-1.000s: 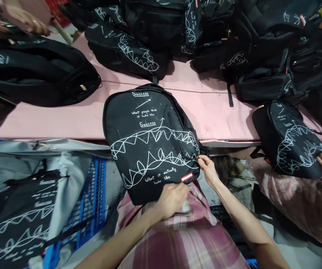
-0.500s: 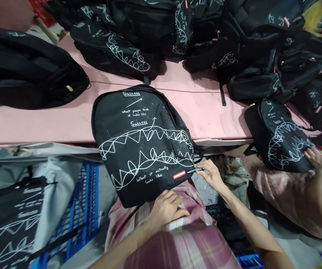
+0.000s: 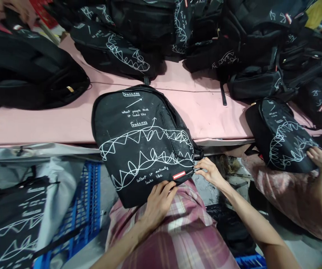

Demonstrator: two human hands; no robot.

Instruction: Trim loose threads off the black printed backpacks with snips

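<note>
A black backpack with white scribbled lines and lettering leans from the table edge onto my lap, its printed front facing up. My left hand presses its curled fingers on the bottom edge, just left of a small red label; its thumb is hidden. At the bag's lower right corner, my right hand pinches small metal thread snips, the tips close to the fabric beside the label. The snips are partly covered by my fingers.
Several similar black backpacks are piled along the far side of the pink table. Another person's hand rests on a backpack at right. A blue plastic crate stands at lower left, beside another printed bag.
My left hand has moved up from my lap onto the bag's bottom edge. My right hand has shifted slightly left, bringing the snips closer to the corner.
</note>
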